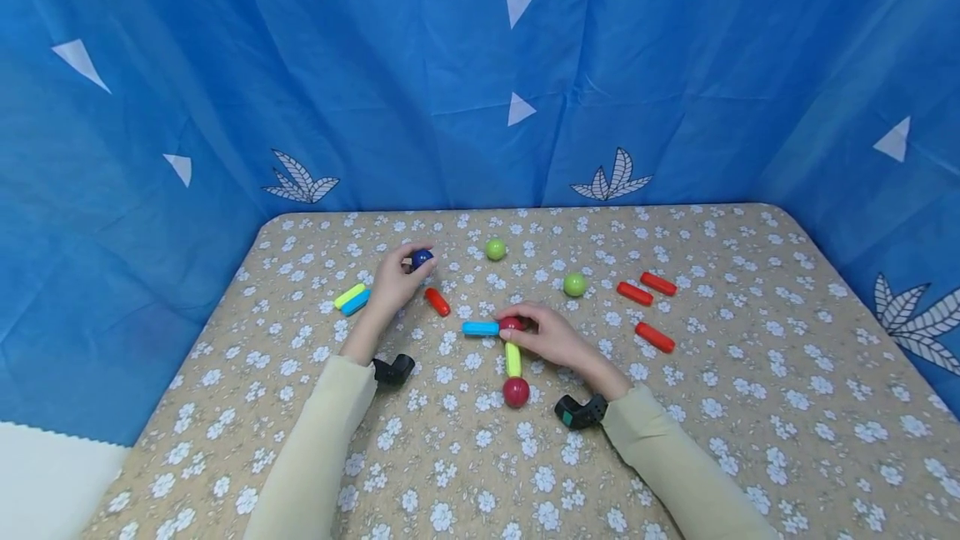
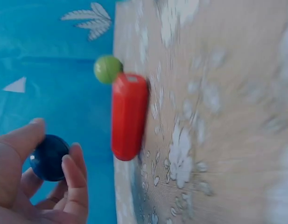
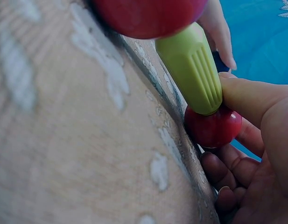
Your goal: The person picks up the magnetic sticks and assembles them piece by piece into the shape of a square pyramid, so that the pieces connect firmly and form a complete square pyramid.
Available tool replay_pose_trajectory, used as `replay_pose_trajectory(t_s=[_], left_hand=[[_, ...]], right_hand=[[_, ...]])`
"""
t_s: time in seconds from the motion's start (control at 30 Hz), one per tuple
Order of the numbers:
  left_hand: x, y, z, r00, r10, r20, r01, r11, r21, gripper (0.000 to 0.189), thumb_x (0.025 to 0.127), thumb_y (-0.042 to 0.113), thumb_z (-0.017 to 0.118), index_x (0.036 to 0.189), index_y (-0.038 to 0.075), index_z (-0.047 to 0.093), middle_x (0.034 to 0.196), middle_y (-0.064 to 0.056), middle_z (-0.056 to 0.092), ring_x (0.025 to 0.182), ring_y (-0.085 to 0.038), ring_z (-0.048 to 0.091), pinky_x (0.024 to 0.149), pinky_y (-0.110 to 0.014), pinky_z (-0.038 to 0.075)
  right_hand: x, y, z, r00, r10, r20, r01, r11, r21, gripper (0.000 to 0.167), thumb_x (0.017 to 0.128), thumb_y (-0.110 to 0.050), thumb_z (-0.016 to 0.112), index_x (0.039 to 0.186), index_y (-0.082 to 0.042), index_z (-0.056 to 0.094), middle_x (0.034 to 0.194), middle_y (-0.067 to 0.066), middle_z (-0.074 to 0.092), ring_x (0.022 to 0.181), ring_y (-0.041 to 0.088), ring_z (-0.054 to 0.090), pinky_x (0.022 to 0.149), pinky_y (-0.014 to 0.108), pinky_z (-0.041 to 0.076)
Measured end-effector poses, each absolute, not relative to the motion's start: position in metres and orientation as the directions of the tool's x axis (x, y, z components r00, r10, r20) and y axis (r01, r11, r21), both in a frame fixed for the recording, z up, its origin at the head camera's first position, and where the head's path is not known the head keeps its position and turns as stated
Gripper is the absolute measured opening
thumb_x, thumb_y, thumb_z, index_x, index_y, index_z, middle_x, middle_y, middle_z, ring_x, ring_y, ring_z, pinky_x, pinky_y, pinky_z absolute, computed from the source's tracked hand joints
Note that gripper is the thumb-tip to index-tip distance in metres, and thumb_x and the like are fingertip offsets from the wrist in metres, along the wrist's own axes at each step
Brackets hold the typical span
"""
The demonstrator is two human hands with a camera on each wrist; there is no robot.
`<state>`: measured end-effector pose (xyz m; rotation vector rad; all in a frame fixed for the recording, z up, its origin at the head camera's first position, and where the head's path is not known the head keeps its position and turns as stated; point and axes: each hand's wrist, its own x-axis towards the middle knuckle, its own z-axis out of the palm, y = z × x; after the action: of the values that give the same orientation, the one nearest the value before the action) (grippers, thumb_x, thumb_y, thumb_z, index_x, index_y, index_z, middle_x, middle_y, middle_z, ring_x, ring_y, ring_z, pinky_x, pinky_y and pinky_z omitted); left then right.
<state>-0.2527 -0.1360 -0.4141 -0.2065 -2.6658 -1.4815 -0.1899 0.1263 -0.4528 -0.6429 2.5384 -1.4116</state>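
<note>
At the left of centre my left hand (image 1: 396,280) holds a dark blue ball (image 1: 422,259) between thumb and fingers, just over the table in the left wrist view's background. My right hand (image 1: 551,336) grips a red ball (image 3: 214,128) with thumb and fingers. From that ball a yellow-green rod (image 1: 513,360) runs toward the near side to a second red ball (image 1: 516,392). A light blue rod (image 1: 480,328) points left from the gripped ball. Right of the left hand lies a short red rod (image 1: 437,302).
Yellow-green (image 1: 349,296) and blue (image 1: 356,302) rods lie together left of the left hand. Two green balls, one farther back (image 1: 495,249) and one to the right (image 1: 575,284), sit on the flowered cloth (image 1: 750,457). Three red rods (image 1: 655,337) lie at the right. Blue curtains (image 1: 420,65) surround the table.
</note>
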Motion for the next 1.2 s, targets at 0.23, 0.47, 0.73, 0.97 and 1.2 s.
replay_pose_trajectory(t_s=[0.23, 0.47, 0.73, 0.97, 1.2], left_hand=[[-0.216, -0.142, -0.414, -0.984, 0.174, 0.044, 0.122, 0.470, 0.874, 0.043, 0.089, 0.011, 0.066, 0.130, 0.007, 0.054, 0.127, -0.015, 0.049, 0.086, -0.024, 0.057, 0.068, -0.029, 0.047], [-0.191, -0.144, -0.424, -0.953, 0.300, -0.032, 0.116, 0.463, 0.879, 0.042, 0.086, 0.020, 0.071, 0.123, 0.006, 0.059, 0.107, -0.011, 0.058, 0.088, -0.022, 0.056, 0.066, -0.032, 0.048], [-0.187, -0.145, -0.436, -0.929, 0.369, -0.031, 0.135, 0.415, 0.900, 0.038, 0.084, 0.014, 0.072, 0.118, 0.003, 0.060, 0.104, -0.011, 0.060, 0.090, -0.024, 0.058, 0.073, -0.036, 0.049], [-0.185, -0.139, -0.442, -0.947, 0.322, 0.014, 0.167, 0.454, 0.875, 0.035, 0.083, 0.019, 0.074, 0.115, 0.009, 0.064, 0.096, -0.004, 0.059, 0.083, -0.018, 0.056, 0.068, -0.031, 0.047], [-0.184, -0.135, -0.447, -0.945, 0.318, 0.078, 0.220, 0.438, 0.872, 0.035, 0.082, 0.015, 0.074, 0.114, 0.008, 0.064, 0.090, -0.003, 0.059, 0.075, -0.018, 0.055, 0.063, -0.029, 0.047]], right_hand=[[-0.191, 0.127, -0.453, -0.884, -0.460, 0.088, -0.318, 0.451, -0.834, 0.031, 0.089, -0.026, 0.066, 0.116, -0.011, 0.065, 0.111, 0.003, 0.060, 0.093, 0.018, 0.053, 0.078, 0.035, 0.044], [-0.191, 0.126, -0.451, -0.892, -0.447, 0.070, -0.294, 0.455, -0.841, 0.031, 0.089, -0.024, 0.066, 0.117, -0.012, 0.065, 0.113, 0.004, 0.059, 0.093, 0.019, 0.053, 0.078, 0.035, 0.044], [-0.190, 0.126, -0.450, -0.895, -0.441, 0.067, -0.291, 0.461, -0.838, 0.030, 0.089, -0.023, 0.066, 0.117, -0.011, 0.064, 0.109, 0.003, 0.059, 0.091, 0.019, 0.052, 0.077, 0.035, 0.044], [-0.190, 0.126, -0.450, -0.899, -0.434, 0.058, -0.280, 0.468, -0.838, 0.030, 0.089, -0.025, 0.066, 0.116, -0.012, 0.065, 0.113, 0.004, 0.058, 0.095, 0.020, 0.052, 0.080, 0.037, 0.043], [-0.191, 0.127, -0.450, -0.892, -0.449, 0.046, -0.273, 0.454, -0.848, 0.030, 0.089, -0.026, 0.065, 0.116, -0.013, 0.064, 0.112, 0.004, 0.058, 0.095, 0.020, 0.051, 0.081, 0.038, 0.042]])
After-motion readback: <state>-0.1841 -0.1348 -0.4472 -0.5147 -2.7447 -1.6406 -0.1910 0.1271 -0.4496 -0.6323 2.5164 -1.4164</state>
